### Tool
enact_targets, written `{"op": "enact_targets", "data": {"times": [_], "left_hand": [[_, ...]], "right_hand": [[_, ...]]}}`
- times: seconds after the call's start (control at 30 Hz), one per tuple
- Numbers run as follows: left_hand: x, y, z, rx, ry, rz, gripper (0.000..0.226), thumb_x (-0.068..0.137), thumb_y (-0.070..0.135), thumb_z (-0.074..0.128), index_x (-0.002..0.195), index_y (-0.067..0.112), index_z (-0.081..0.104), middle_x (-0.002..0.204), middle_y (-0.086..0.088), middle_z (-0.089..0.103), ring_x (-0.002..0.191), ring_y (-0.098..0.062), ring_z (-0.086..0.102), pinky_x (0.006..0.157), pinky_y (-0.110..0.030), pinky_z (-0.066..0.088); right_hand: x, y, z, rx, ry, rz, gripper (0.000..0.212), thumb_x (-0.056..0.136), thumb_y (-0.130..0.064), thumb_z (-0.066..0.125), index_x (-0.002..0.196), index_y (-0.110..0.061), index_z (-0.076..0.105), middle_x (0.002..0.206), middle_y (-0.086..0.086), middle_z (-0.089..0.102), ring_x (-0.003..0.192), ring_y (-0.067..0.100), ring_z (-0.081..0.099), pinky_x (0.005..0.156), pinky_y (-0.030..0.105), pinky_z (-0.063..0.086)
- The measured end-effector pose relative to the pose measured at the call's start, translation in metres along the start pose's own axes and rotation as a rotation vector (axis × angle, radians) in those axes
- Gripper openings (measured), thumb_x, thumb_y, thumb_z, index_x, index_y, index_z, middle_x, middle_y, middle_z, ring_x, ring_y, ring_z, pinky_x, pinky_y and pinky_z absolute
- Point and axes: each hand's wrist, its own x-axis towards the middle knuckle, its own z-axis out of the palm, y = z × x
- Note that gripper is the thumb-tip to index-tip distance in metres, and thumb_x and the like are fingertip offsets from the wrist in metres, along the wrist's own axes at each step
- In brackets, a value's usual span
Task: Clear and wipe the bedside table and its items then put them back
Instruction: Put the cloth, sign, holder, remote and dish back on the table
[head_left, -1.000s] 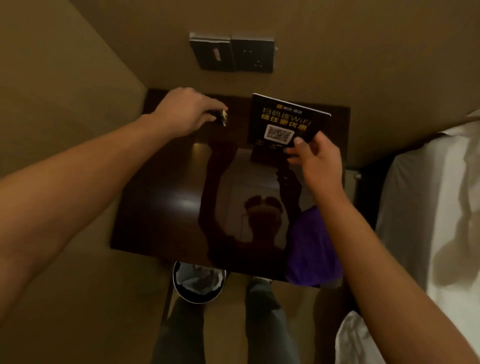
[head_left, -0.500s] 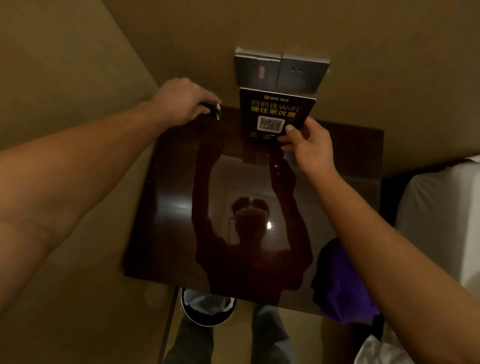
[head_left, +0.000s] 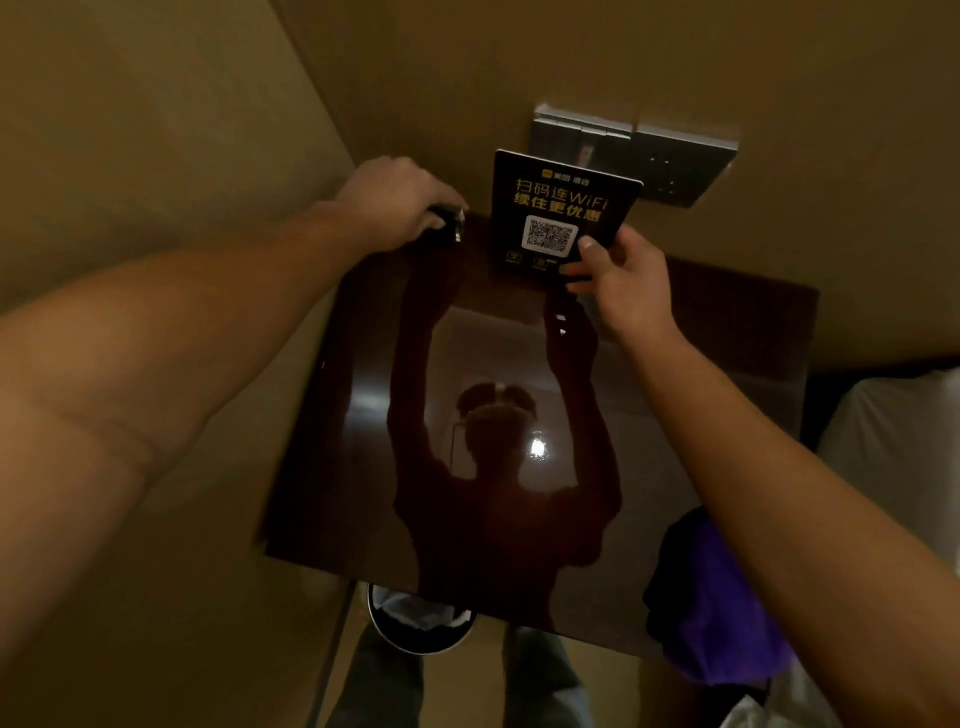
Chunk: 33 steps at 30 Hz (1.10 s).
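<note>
The bedside table (head_left: 727, 374) has a dark, glossy top that mirrors my arms. My right hand (head_left: 618, 280) grips the lower right corner of a black WiFi sign (head_left: 561, 208) with a QR code, held upright at the table's back edge by the wall. My left hand (head_left: 395, 202) is closed over a small dark object with a shiny end (head_left: 451, 224) at the table's back left corner. A purple cloth (head_left: 727, 613) lies on the front right corner, partly under my right forearm.
A grey switch and socket panel (head_left: 670, 161) is on the wall right behind the sign. A round bin (head_left: 415, 618) stands on the floor below the table's front edge. White bedding (head_left: 893, 441) lies to the right. A wall runs close along the left.
Both hands have moved toward the back wall with their items. The sign now stands at the table's back edge in front of the wall panel.
</note>
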Motion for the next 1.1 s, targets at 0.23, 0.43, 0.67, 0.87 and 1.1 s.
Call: {"op": "enact_targets", "data": {"times": [0.23,0.43,0.67,0.87,1.1], "left_hand": [[0.001,-0.011,0.011,0.000,-0.024,-0.015,0.041,0.099,0.023,0.064,0.140,0.028,0.060,0.129,-0.013,0.068,0.115,-0.037,0.063,0.087,-0.045,0.050],[0.004,-0.015,0.014,0.016,-0.041,-0.004,0.041,0.099,0.022,0.064,0.139,0.027,0.061,0.128,-0.015,0.068,0.115,-0.038,0.062,0.086,-0.044,0.050],[0.005,-0.021,0.023,-0.006,-0.053,-0.029,0.041,0.099,0.023,0.063,0.140,0.026,0.060,0.130,-0.015,0.068,0.117,-0.038,0.061,0.088,-0.044,0.049],[0.008,-0.025,0.024,-0.052,-0.084,-0.044,0.041,0.098,0.023,0.065,0.138,0.025,0.061,0.129,-0.016,0.068,0.118,-0.038,0.061,0.090,-0.044,0.049],[0.012,-0.026,0.031,-0.104,-0.129,-0.083,0.046,0.092,0.009,0.063,0.136,0.024,0.060,0.126,-0.019,0.066,0.116,-0.041,0.060,0.091,-0.047,0.050]], "right_hand": [[0.013,0.004,0.019,0.018,-0.007,0.014,0.017,0.106,-0.015,0.054,0.121,-0.022,0.060,0.111,0.000,0.071,0.096,0.018,0.075,0.076,0.027,0.062],[0.021,0.007,0.028,0.044,-0.031,0.046,0.018,0.106,-0.016,0.055,0.122,-0.021,0.060,0.109,-0.004,0.071,0.094,0.015,0.075,0.076,0.026,0.062],[0.028,0.012,0.033,0.052,-0.032,0.056,0.015,0.106,-0.015,0.055,0.118,-0.024,0.060,0.106,-0.005,0.072,0.084,0.009,0.075,0.073,0.024,0.061],[0.032,0.008,0.032,0.040,-0.055,0.085,0.016,0.106,-0.018,0.055,0.121,-0.024,0.060,0.110,0.000,0.072,0.084,0.010,0.073,0.072,0.025,0.062],[0.034,0.002,0.031,-0.049,-0.100,0.141,0.029,0.105,-0.010,0.055,0.134,-0.011,0.056,0.117,0.007,0.070,0.087,0.013,0.073,0.072,0.030,0.062]]}}
